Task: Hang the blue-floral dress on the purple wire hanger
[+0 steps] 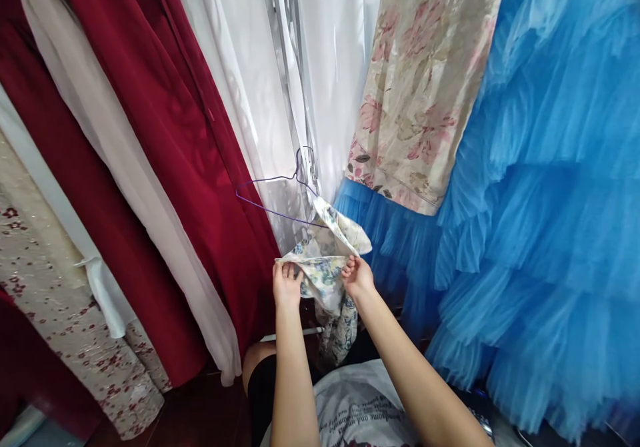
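A floral garment (325, 275), white with blue and yellow flowers, is stretched between my two hands. My left hand (287, 285) closes on its upper edge at the left. With curled fingers, my right hand (357, 275) pinches the same garment at the right. Part of the cloth loops over the right arm of a thin purple wire hanger (270, 212), whose left arm is bare. The hanger's hook hangs among white cloth and metal just beyond my hands. Lower down, the rest of the garment falls toward my lap.
Dark red drapes (165, 133) and a pale pink cloth (130, 187) hang at the left. White fabric (335, 53) hangs behind the hanger. To the right are a beige floral cloth (420, 93) and a large ruffled blue tulle dress (550, 220).
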`<state>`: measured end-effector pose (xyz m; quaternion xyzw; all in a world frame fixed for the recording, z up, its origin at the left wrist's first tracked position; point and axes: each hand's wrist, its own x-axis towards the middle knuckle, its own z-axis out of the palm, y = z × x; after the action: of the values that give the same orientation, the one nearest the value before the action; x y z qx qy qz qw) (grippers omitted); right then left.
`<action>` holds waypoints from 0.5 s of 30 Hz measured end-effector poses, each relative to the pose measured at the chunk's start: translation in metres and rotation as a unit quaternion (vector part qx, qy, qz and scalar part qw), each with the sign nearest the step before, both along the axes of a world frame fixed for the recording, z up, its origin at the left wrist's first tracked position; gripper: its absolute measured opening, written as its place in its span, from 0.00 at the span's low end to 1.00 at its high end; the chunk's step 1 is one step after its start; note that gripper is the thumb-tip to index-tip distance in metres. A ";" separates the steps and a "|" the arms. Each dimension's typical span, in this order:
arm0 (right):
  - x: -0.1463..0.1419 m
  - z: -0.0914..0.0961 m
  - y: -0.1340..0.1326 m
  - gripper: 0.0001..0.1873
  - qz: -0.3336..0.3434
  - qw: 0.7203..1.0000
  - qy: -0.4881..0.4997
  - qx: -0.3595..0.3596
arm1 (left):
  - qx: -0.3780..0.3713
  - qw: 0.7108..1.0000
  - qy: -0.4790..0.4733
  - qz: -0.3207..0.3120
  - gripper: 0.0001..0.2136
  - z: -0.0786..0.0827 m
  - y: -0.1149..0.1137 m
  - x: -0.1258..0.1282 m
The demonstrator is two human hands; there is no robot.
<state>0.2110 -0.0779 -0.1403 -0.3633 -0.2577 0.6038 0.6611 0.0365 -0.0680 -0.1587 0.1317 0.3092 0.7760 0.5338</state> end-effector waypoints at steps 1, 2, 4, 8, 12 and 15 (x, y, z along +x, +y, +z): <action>0.006 -0.003 0.000 0.12 -0.019 1.000 0.009 -0.010 | 0.016 1.000 0.004 -0.011 0.05 -0.002 -0.004 0.012; 0.009 -0.004 0.000 0.10 -0.033 0.999 0.016 -0.017 | 0.043 0.999 0.018 -0.024 0.05 0.000 -0.009 0.023; 0.008 -0.003 -0.003 0.07 -0.038 0.999 0.020 -0.020 | 0.110 0.988 0.088 -0.060 0.08 0.010 -0.018 0.042; -0.010 0.009 -0.018 0.13 0.065 0.998 0.005 0.013 | 0.179 0.927 0.324 -0.056 0.13 0.035 -0.036 0.068; -0.014 0.024 -0.034 0.26 0.237 0.969 -0.037 0.052 | 0.172 0.840 0.510 0.062 0.08 0.046 -0.045 0.066; 0.002 0.035 -0.043 0.31 0.345 0.934 -0.072 0.059 | 0.150 0.834 0.531 0.026 0.09 0.045 -0.046 0.053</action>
<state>0.2128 -0.1208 -0.1053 -0.2544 -0.4494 0.7508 0.4119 0.0899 -0.1139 -0.1133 0.5939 0.4282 0.6370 0.2412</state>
